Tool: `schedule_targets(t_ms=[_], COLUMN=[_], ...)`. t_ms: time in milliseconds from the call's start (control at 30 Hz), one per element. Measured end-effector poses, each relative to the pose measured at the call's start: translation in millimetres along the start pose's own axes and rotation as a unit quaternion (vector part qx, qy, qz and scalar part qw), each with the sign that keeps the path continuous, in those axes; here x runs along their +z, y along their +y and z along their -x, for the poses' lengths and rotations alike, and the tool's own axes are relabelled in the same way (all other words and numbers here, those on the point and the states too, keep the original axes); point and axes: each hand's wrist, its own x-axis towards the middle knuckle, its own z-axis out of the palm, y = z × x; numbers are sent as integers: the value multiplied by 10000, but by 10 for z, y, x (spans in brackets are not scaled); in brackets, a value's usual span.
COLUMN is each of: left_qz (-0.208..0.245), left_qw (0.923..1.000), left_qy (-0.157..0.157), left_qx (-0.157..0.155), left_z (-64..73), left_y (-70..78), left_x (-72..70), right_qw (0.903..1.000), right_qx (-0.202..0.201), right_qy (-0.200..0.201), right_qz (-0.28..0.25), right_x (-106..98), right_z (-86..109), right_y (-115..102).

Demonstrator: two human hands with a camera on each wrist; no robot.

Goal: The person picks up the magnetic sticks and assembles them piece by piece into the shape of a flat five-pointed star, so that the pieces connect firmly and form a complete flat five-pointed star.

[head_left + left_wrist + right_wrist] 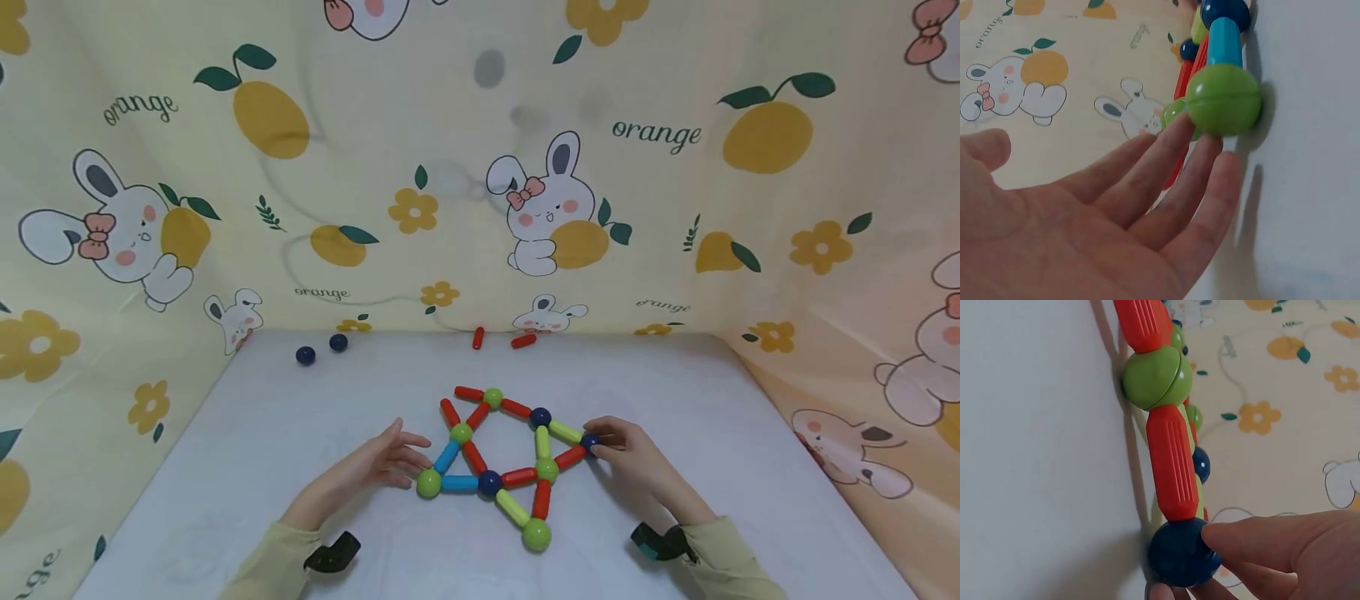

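A flat frame of colored rods and balls lies on the white table, with red, blue and yellow-green rods joined at green and navy balls. At its right corner, my right hand (630,458) pinches a navy ball (1182,556) between thumb and fingers; a red rod (1172,462) and a yellow-green rod (566,432) meet there. My left hand (382,461) is beside the left corner, fingers extended. In the left wrist view its fingertips are at a green ball (1224,100), seemingly touching it. Two blue rods join that ball. Another green ball (536,535) forms the near corner.
Two loose navy balls, one at the back left (305,356) and its neighbor (338,342), lie apart from the frame. Two loose red rods, one (478,337) and another (523,341), lie at the table's back edge. Patterned cloth (450,167) surrounds the table (247,433).
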Motion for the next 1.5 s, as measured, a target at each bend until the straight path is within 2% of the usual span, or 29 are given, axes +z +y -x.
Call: schedule_targets(t_ms=[167, 200, 267, 333, 400, 467, 533, 633, 700, 767, 867, 1000, 1067, 1133, 1267, 1333, 1400, 1500], left_qz=[323, 310, 192, 35, -178, -364, -451, -490, -524, -610, -697, -848, -993, -1156, -1539, -1686, -1805, -1925], left_qw=[9973, 9970, 9982, 9982, 9929, 9796, 9632, 9443, 9386, 9359, 9355, 9371, 9348, 9285, 9067, 8991, 8969, 8994], left_qy=[-646, -704, -554, -161, 456, 1200, 1860, 2645, 2949, 3135, 3239, 3296, 3365, 3504, 3911, 4023, 4021, 3907], left_qx=[-107, -62, 153, 569, 1086, 1571, 1887, 1898, 1712, 1488, 1227, 771, 560, 410, 351, 367, 365, 380], left_z=[14, 20, 34, 49, 68, 83, 94, 100, 84, 53, -17, -132, -201, -266, -381, -413, -434, -452], left_y=[-1, 11, 51, 123, 208, 282, 326, 330, 303, 270, 230, 176, 128, 66, -102, -182, -251, -306], left_x=[42, 12, -110, -320, -607, -923, -1241, -1634, -1818, -1936, -2015, -2015, -2008, -2003, -2001, -1986, -1962, -1906], right_qw=[9997, 9996, 9996, 9996, 9996, 9995, 9994, 9993, 9992, 9993, 9994, 9995, 9996, 9996, 9996, 9996, 9996, 9996], right_qx=[155, 166, 153, 152, 161, 203, 226, 219, 199, 163, 117, 110, 122, 128, 126, 133, 153, 157], right_qy=[144, 162, 157, 141, 142, 151, 169, 198, 192, 186, 174, 186, 187, 189, 189, 186, 185, 198], right_qz=[-104, -135, -167, -186, -200, -195, -200, -234, -280, -288, -259, -213, -198, -176, -148, -139, -132, -130], right_x=[-49, -53, -60, -66, -70, -74, -78, -81, -83, -81, -72, -56, -50, -46, -33, -27, -23, -26], right_z=[-50, -56, -65, -70, -76, -75, -80, -90, -99, -102, -103, -95, -89, -87, -97, -99, -96, -87], right_y=[39, 48, 64, 75, 84, 84, 97, 121, 140, 152, 161, 147, 136, 128, 130, 134, 134, 123])
